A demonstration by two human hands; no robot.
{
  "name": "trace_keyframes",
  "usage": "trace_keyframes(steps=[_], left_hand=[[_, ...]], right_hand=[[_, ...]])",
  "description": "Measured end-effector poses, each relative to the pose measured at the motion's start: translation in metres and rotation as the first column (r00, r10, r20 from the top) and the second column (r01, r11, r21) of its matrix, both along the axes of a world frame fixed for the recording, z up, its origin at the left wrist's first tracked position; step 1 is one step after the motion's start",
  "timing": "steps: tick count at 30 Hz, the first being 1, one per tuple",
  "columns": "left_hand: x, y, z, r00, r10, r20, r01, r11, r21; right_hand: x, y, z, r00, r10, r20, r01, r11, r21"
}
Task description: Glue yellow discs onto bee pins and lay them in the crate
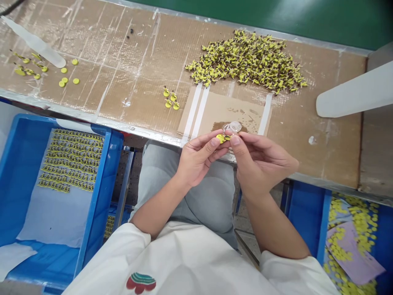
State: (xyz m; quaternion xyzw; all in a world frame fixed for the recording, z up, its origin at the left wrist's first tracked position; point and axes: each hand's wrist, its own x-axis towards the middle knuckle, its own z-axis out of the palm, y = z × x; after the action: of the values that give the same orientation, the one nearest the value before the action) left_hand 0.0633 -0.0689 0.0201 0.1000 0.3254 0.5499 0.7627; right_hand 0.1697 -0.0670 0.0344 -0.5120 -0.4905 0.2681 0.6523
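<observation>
My left hand (195,159) and my right hand (259,162) meet above the table's front edge, fingers closed in a pinch. Between the left fingertips is a yellow disc (220,138). A small yellow-and-black figure (227,138) touches it, pinched by the right fingertips, which partly hide it. Just beyond the fingers sits a small clear round dish (233,126) on a taped cardboard sheet (215,106). Farther back spreads a large pile of small yellow-and-dark figures (245,61). Left of the sheet, several figures stand on yellow discs (171,98).
More figures (29,67) and loose yellow discs (64,70) lie at far left, near a white arm-like bar (39,45). Another white bar (353,90) juts in from the right. Blue crates hold rows of figures (72,157) at left and yellow discs (362,221) at right.
</observation>
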Motion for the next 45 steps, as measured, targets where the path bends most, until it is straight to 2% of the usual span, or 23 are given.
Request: trace_keyframes(steps=[10, 16, 21, 26, 31, 38, 45], left_hand=[[0.0011, 0.0001, -0.0036, 1.0, 0.016, -0.027, -0.016, 1.0, 0.017], [0.0011, 0.0003, -0.004, 1.0, 0.022, -0.023, -0.021, 1.0, 0.018], [0.001, 0.0011, -0.0042, 1.0, 0.027, -0.002, -0.027, 0.999, 0.039], [0.0003, 0.0013, -0.0051, 0.999, 0.027, -0.041, -0.027, 0.999, 0.018], [-0.0005, 0.0013, -0.0049, 0.997, 0.047, -0.057, -0.044, 0.998, 0.05], [-0.0013, 0.0013, -0.003, 0.99, 0.106, -0.092, -0.099, 0.992, 0.077], [-0.0021, -0.0014, 0.0014, 0.98, 0.121, -0.157, -0.115, 0.992, 0.045]], right_hand=[[0.0032, -0.0008, -0.0047, 0.998, 0.046, 0.045, -0.047, 0.998, 0.038], [0.0063, -0.0019, -0.0031, 0.994, 0.055, 0.091, -0.055, 0.998, 0.0], [0.0067, -0.0019, -0.002, 0.993, 0.064, 0.095, -0.066, 0.998, 0.024], [0.0055, -0.0011, -0.0031, 0.994, 0.048, 0.103, -0.048, 0.999, -0.004], [0.0053, -0.0003, -0.0029, 0.992, 0.052, 0.116, -0.054, 0.998, 0.017], [0.0059, 0.0007, -0.0018, 0.988, 0.11, 0.112, -0.104, 0.993, -0.058], [0.0078, 0.0001, -0.0012, 0.99, 0.082, 0.118, -0.074, 0.995, -0.068]])
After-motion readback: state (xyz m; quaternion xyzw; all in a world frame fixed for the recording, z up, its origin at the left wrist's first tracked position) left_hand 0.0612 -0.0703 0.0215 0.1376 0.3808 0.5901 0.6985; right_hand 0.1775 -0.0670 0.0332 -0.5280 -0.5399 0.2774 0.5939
